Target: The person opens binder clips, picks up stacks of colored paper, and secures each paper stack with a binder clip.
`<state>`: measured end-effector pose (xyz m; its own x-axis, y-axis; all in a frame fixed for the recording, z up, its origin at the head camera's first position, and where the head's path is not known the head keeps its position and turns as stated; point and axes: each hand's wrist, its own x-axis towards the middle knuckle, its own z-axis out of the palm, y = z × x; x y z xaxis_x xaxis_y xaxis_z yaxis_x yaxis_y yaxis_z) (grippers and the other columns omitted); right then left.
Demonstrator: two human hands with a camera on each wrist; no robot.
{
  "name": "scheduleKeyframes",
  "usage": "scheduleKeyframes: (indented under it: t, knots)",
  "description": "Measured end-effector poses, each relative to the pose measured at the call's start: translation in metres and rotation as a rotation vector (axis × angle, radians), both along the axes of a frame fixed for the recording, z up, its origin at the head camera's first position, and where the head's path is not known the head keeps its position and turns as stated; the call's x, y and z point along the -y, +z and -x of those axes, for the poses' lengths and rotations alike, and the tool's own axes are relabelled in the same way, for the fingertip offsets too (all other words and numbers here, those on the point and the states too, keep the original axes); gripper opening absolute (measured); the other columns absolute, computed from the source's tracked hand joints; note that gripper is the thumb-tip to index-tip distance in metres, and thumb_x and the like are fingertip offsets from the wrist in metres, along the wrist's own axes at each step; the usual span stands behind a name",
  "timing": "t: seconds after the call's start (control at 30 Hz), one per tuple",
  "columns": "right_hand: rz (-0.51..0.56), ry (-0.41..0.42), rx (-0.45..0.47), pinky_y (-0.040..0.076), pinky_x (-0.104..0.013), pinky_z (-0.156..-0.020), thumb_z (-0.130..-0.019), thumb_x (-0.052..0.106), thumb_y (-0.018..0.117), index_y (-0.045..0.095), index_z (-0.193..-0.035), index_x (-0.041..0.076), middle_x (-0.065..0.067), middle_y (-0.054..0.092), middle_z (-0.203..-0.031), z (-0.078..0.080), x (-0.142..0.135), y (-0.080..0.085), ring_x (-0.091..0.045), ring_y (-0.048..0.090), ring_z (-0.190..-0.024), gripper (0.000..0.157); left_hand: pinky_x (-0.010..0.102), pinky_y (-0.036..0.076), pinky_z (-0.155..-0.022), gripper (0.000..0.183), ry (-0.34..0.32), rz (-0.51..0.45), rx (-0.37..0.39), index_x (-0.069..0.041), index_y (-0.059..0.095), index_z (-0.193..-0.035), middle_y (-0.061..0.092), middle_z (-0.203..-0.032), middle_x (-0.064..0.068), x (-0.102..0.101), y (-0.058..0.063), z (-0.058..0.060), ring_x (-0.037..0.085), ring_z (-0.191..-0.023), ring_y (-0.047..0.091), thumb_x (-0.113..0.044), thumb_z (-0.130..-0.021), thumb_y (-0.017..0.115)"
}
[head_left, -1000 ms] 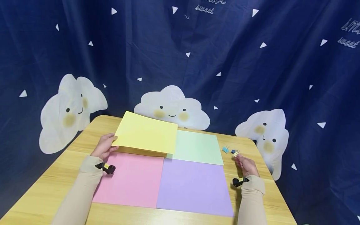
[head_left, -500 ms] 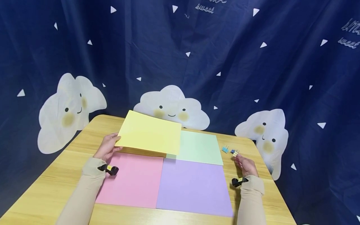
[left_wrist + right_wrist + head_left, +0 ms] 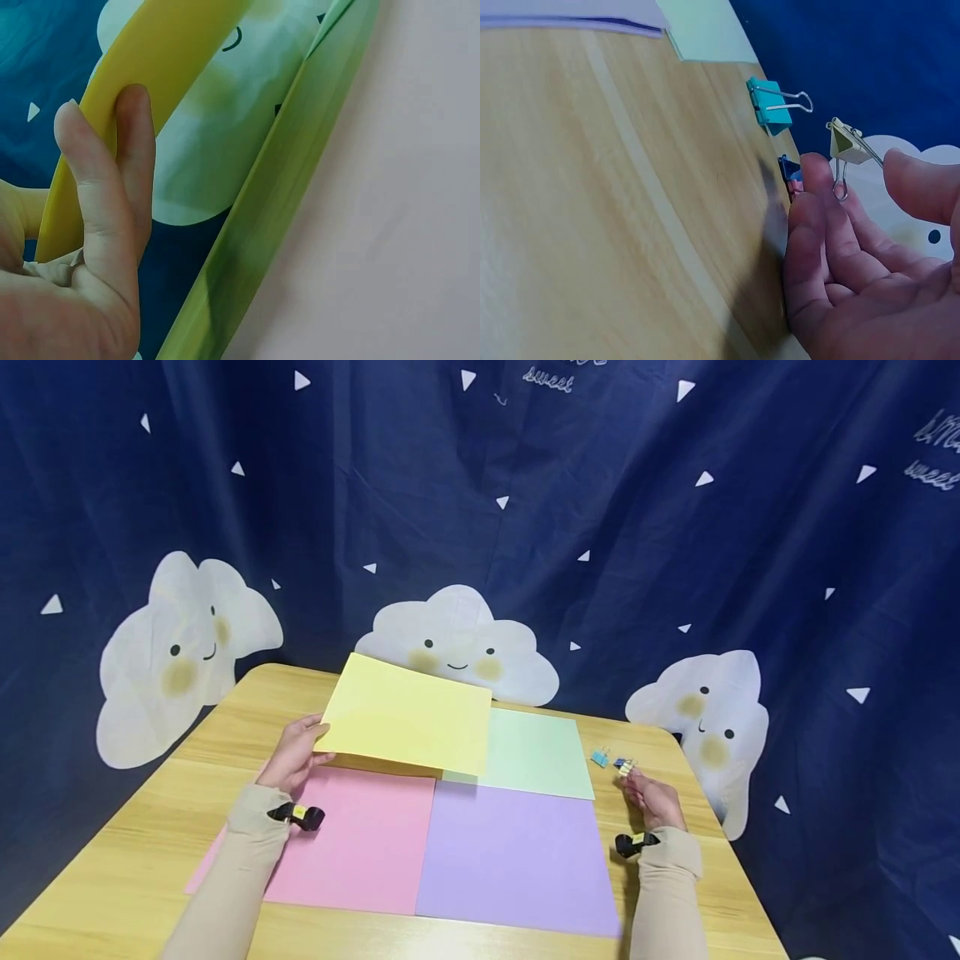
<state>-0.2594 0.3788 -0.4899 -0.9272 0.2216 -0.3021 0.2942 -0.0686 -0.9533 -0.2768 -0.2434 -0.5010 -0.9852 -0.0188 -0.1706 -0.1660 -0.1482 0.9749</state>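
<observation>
Behind yellow paper (image 3: 405,714), green paper (image 3: 542,753) (partly hidden).

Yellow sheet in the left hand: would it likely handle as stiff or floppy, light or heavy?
The yellow sheet is probably fairly stiff: it bows only gently, with the left hand holding one edge. It seems likely light for its size, being thin and held one-handed. Its broad shape may flex if swung quickly.

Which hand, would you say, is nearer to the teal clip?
Right. The right hand is close to the teal clip; the left hand is far to its left, beyond the green sheet.
</observation>
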Motion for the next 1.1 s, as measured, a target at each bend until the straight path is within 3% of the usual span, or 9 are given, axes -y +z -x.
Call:
scheduleKeyframes:
  t: [0.2, 0.33, 0.53, 0.7, 0.93, 1.1]
  knots:
    - [0.035, 0.002, 0.000, 0.060, -0.013, -0.076, -0.109, 0.020, 0.053, 0.075, -0.090, 0.020, 0.010, 0.077, -0.079, 0.002, 0.002, -0.001, 0.000, 0.070, -0.076, 0.029, 0.017, 0.062, -0.067, 0.062, -0.006, -0.018, -0.017, 0.004, 0.017, -0.162, 0.047, -0.123, -0.002, -0.004, 0.003, 0.000, 0.000, -0.084, 0.061, -0.019, -0.111, 0.043]
    - [0.076, 0.003, 0.006, 0.061, -0.015, -0.079, -0.108, 0.022, 0.054, 0.075, -0.088, 0.022, 0.011, 0.077, -0.080, 0.003, 0.009, 0.000, 0.000, 0.071, -0.077, 0.030, 0.016, 0.061, -0.065, 0.062, -0.003, -0.035, -0.025, 0.004, 0.017, -0.162, 0.050, -0.118, -0.005, -0.006, 0.005, -0.001, 0.000, -0.083, 0.062, -0.019, -0.111, 0.043]
    - [0.097, -0.012, -0.034, 0.059, -0.015, -0.075, -0.107, 0.021, 0.056, 0.071, -0.100, 0.016, 0.010, 0.078, -0.083, 0.003, 0.026, 0.012, -0.002, 0.070, -0.078, 0.018, 0.015, 0.060, -0.063, 0.059, -0.004, -0.072, -0.035, 0.006, 0.021, -0.160, 0.057, -0.106, -0.010, -0.008, 0.005, -0.002, 0.001, -0.079, 0.063, -0.018, -0.111, 0.044]
    - [0.100, -0.014, -0.082, 0.059, -0.014, -0.076, -0.106, 0.023, 0.059, 0.069, -0.109, 0.009, 0.009, 0.077, -0.085, 0.005, 0.041, 0.023, -0.001, 0.069, -0.082, 0.017, 0.015, 0.059, -0.063, 0.060, -0.001, -0.056, -0.024, 0.004, 0.018, -0.162, 0.052, -0.113, -0.007, -0.009, 0.006, -0.003, 0.000, -0.081, 0.062, -0.018, -0.111, 0.042]
    - [0.088, 0.000, -0.107, 0.062, -0.020, -0.088, -0.105, 0.023, 0.060, 0.065, -0.125, 0.002, 0.008, 0.078, -0.089, 0.009, 0.056, 0.031, -0.005, 0.073, -0.093, 0.029, 0.015, 0.060, -0.064, 0.062, -0.004, -0.053, -0.007, 0.002, 0.015, -0.163, 0.046, -0.123, -0.003, -0.009, 0.009, -0.003, 0.000, -0.085, 0.061, -0.018, -0.111, 0.041]
    - [0.091, 0.021, -0.111, 0.062, -0.020, -0.089, -0.106, 0.022, 0.059, 0.054, -0.140, -0.007, 0.008, 0.078, -0.088, 0.008, 0.065, 0.034, -0.004, 0.073, -0.090, 0.045, 0.015, 0.060, -0.063, 0.062, -0.002, -0.067, -0.007, 0.000, 0.015, -0.164, 0.044, -0.130, -0.002, -0.010, 0.008, -0.004, 0.001, -0.085, 0.061, -0.018, -0.111, 0.042]
